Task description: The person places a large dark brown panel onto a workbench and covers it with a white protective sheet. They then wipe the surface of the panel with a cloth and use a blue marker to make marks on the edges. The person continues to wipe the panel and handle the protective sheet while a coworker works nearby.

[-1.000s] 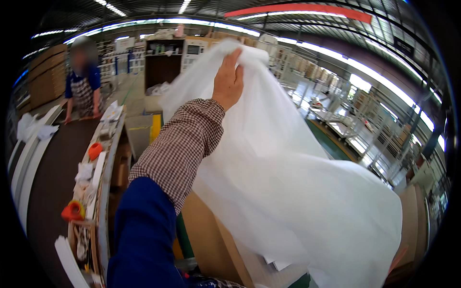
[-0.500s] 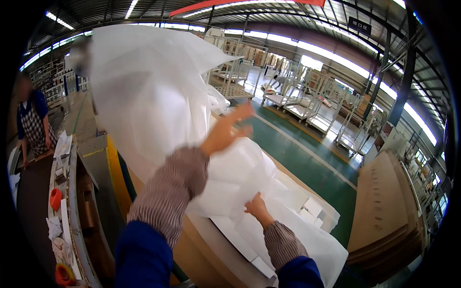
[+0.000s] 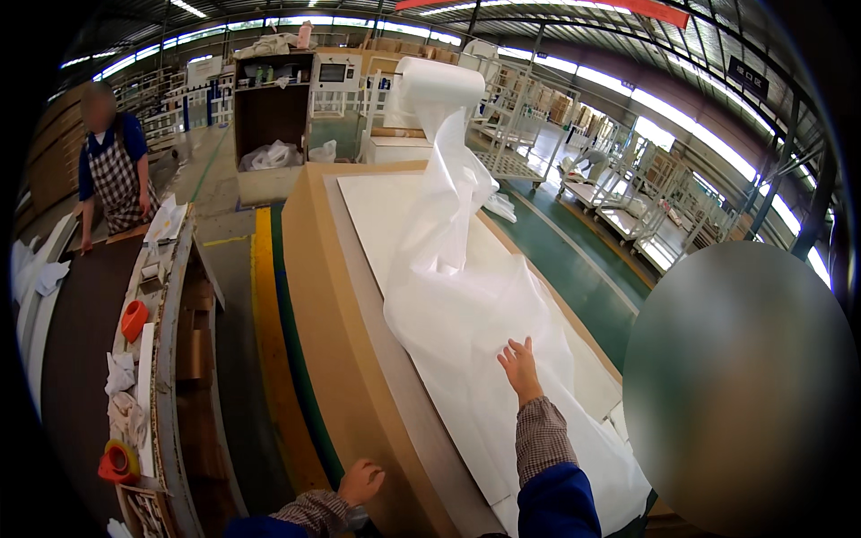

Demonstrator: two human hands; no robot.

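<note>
I can't make out the worker's blurred head (image 3: 98,108); the white sheet (image 3: 475,309) hides much of the board (image 3: 366,204) beneath.

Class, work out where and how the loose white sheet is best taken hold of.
Probably by its left edge, pinched from the left: the white sheet lies slack and rumpled over the flat white panel, so that thin, loose edge should gather easily.

1. Medium-bright; light from window band (image 3: 598,79) plus roof lights (image 3: 187,7).
2. Windows blown out; glare on far floor (image 3: 541,166).
3. White sheet (image 3: 466,314) bright, soft shading in folds.
4. Shelves (image 3: 199,399) under bench (image 3: 81,341) dark.
5. Fisheye: bench edge bows, corners black.
6. Big blurred oval (image 3: 740,386) at right; co-worker's head (image 3: 99,106) blurred too.
</note>
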